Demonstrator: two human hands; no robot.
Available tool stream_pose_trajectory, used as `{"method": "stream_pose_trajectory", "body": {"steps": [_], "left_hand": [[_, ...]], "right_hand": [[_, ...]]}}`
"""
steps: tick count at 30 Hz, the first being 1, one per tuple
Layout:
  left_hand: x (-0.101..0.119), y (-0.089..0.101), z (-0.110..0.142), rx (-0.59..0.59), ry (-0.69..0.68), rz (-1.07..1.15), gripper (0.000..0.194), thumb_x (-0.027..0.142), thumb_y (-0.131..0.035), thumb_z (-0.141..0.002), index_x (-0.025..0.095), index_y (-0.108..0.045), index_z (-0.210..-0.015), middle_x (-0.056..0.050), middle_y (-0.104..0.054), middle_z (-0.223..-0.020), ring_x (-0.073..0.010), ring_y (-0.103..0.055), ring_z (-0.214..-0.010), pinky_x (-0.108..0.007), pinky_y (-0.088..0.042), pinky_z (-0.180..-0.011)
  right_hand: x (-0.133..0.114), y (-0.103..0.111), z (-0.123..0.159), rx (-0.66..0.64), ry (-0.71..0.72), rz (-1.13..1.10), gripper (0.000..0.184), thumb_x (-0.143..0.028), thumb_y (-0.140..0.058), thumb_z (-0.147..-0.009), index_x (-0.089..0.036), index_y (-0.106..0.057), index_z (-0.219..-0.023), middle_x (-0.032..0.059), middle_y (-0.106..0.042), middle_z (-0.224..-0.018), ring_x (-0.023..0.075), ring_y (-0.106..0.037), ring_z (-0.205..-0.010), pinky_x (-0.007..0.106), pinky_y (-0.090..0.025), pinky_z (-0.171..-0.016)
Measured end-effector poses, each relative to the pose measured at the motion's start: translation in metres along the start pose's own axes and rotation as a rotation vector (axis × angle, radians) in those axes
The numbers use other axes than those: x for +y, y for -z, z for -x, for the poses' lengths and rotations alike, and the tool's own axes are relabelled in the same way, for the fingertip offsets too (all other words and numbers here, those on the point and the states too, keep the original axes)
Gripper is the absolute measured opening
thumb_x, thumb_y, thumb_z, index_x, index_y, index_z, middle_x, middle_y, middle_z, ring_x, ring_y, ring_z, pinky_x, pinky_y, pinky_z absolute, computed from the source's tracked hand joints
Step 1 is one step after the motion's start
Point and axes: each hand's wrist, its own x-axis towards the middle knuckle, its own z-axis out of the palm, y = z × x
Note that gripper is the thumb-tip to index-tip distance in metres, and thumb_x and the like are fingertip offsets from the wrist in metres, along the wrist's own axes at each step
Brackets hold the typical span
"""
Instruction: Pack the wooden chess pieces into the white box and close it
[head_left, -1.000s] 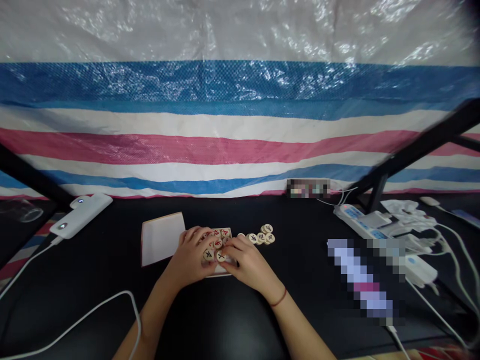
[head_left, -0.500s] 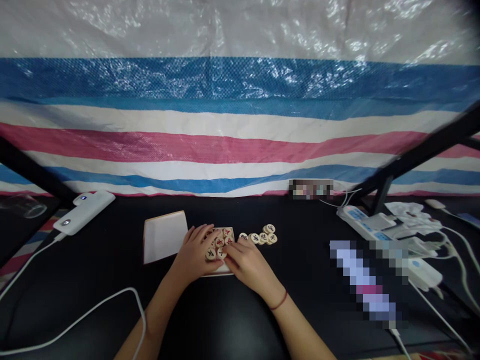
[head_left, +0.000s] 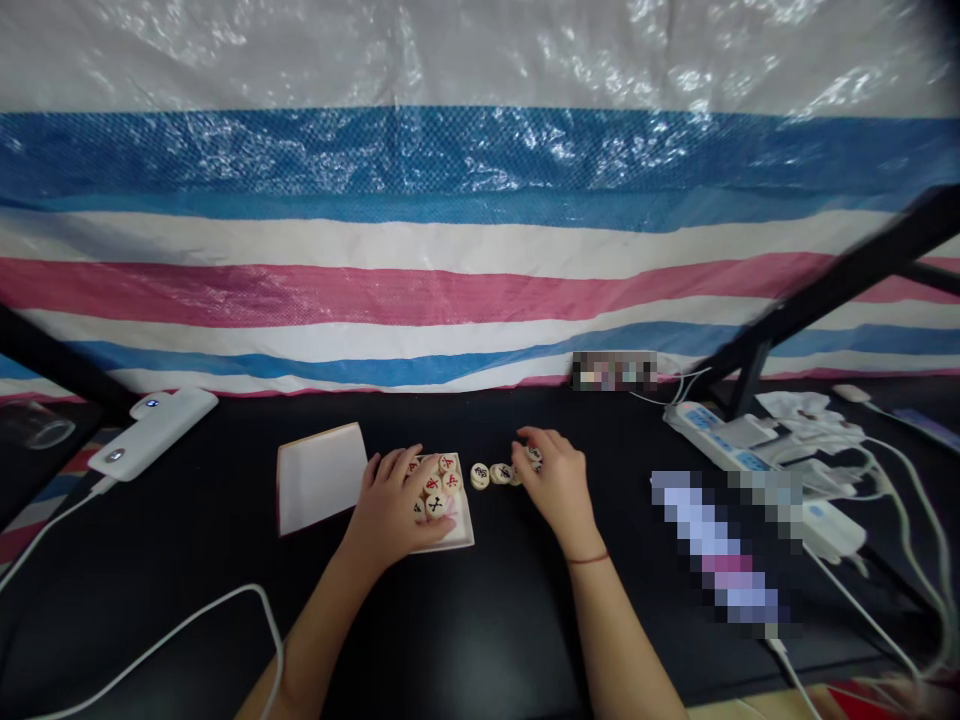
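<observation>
A shallow open box [head_left: 463, 527] stands on the black table and holds stacked Chinese chess pieces [head_left: 433, 484] with red and black characters. My left hand [head_left: 390, 505] lies over its left side, fingers spread across the pieces and thumb near the front; it hides part of them. Right of the box, loose Chinese chess pieces [head_left: 480, 476] lie in a short row. Over the right end of that row is my right hand [head_left: 556, 485], thumb and forefinger apart around a piece [head_left: 534, 457]. Its other fingertips are hidden.
The box lid [head_left: 319, 482] lies inside-up to the left. A white device [head_left: 154, 430] with a cable [head_left: 255, 590] is at far left. On the right are a power strip [head_left: 720, 440] with plugs and cables, and a blurred-out object [head_left: 720, 550]. A striped sheet [head_left: 450, 300] hangs behind.
My right hand has left the box and moved right to the loose pieces. My left hand stays over the box. The view has shifted slightly.
</observation>
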Motion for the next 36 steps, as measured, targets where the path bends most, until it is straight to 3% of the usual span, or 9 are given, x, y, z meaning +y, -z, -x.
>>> {"method": "stream_pose_trajectory", "body": {"steps": [2,6,10,15,17,20,25,30,36], "left_hand": [[0.005,-0.001,-0.002,0.011,0.017,-0.011,0.067,0.046,-0.071,-0.069,0.023,-0.054,-0.129,-0.011,-0.055,-0.135,-0.0339,-0.048,-0.120,-0.055,-0.028,-0.106],[0.008,-0.004,-0.003,0.022,0.009,-0.032,0.058,0.039,-0.069,-0.072,0.025,-0.056,-0.127,-0.010,-0.059,-0.131,-0.0338,-0.050,-0.117,-0.054,-0.031,-0.104],[0.006,-0.006,-0.001,0.029,0.003,-0.031,0.059,0.038,-0.070,-0.072,0.025,-0.055,-0.128,-0.010,-0.058,-0.132,-0.0341,-0.049,-0.118,-0.056,-0.030,-0.104],[0.002,-0.007,0.000,0.073,-0.034,0.013,0.065,0.049,-0.071,-0.072,0.025,-0.054,-0.129,-0.011,-0.056,-0.133,-0.0353,-0.045,-0.125,-0.059,-0.023,-0.110],[0.001,-0.006,-0.002,0.110,-0.071,0.052,0.062,0.049,-0.068,-0.076,0.023,-0.053,-0.130,-0.012,-0.055,-0.133,-0.0344,-0.045,-0.127,-0.058,-0.024,-0.112],[0.004,-0.002,-0.003,0.160,-0.114,0.148,0.053,0.043,-0.061,-0.085,0.022,-0.050,-0.132,-0.011,-0.057,-0.130,-0.0294,-0.050,-0.123,-0.050,-0.035,-0.109],[0.010,-0.001,-0.004,0.124,-0.158,0.288,0.047,0.035,-0.053,-0.091,0.025,-0.045,-0.136,-0.010,-0.056,-0.129,-0.0243,-0.055,-0.119,-0.040,-0.046,-0.101],[0.009,0.000,-0.004,0.137,-0.156,0.361,0.029,0.026,-0.049,-0.093,0.024,-0.055,-0.121,-0.008,-0.061,-0.118,-0.0212,-0.059,-0.112,-0.038,-0.048,-0.097],[0.013,0.005,0.000,0.054,-0.168,0.431,0.012,0.020,-0.059,-0.082,0.023,-0.062,-0.094,-0.003,-0.065,-0.102,-0.0177,-0.062,-0.097,-0.031,-0.049,-0.088]], "right_hand": [[0.009,-0.001,-0.006,0.016,-0.164,0.135,0.027,-0.033,-0.055,-0.087,-0.017,-0.062,-0.107,0.0112,-0.062,-0.100,0.0252,-0.060,-0.087,0.032,-0.039,-0.070],[0.010,-0.007,-0.011,-0.121,-0.344,0.179,0.037,-0.036,-0.054,-0.085,-0.017,-0.057,-0.117,0.0111,-0.062,-0.100,0.0236,-0.062,-0.081,0.030,-0.038,-0.064],[0.009,-0.013,-0.012,-0.196,-0.377,0.179,0.033,-0.030,-0.053,-0.082,-0.018,-0.058,-0.113,0.0105,-0.064,-0.100,0.0237,-0.064,-0.082,0.029,-0.038,-0.064],[0.016,-0.012,-0.015,-0.153,-0.415,0.123,0.030,-0.022,-0.054,-0.079,-0.015,-0.061,-0.107,0.0117,-0.068,-0.093,0.0243,-0.065,-0.084,0.030,-0.042,-0.070],[0.014,-0.009,-0.015,-0.070,-0.426,0.016,0.032,-0.024,-0.054,-0.079,-0.014,-0.061,-0.109,0.0121,-0.069,-0.093,0.0252,-0.065,-0.086,0.033,-0.045,-0.074],[-0.002,-0.005,-0.010,0.008,-0.331,-0.375,0.035,-0.035,-0.058,-0.081,-0.015,-0.059,-0.110,0.0109,-0.069,-0.095,0.0230,-0.065,-0.085,0.034,-0.049,-0.078],[-0.045,-0.011,0.009,-0.305,-0.142,-0.946,0.039,-0.040,-0.067,-0.078,-0.019,-0.057,-0.110,0.0059,-0.069,-0.094,0.0141,-0.063,-0.072,0.028,-0.053,-0.069],[-0.055,-0.018,0.019,-0.444,-0.132,-1.078,0.036,-0.040,-0.071,-0.077,-0.020,-0.059,-0.104,0.0016,-0.068,-0.082,0.0145,-0.064,-0.075,0.029,-0.053,-0.071],[-0.033,-0.019,0.013,-0.271,-0.260,-1.133,0.038,-0.049,-0.072,-0.075,-0.020,-0.060,-0.096,0.0061,-0.069,-0.092,0.0134,-0.062,-0.066,0.032,-0.055,-0.068]]}}
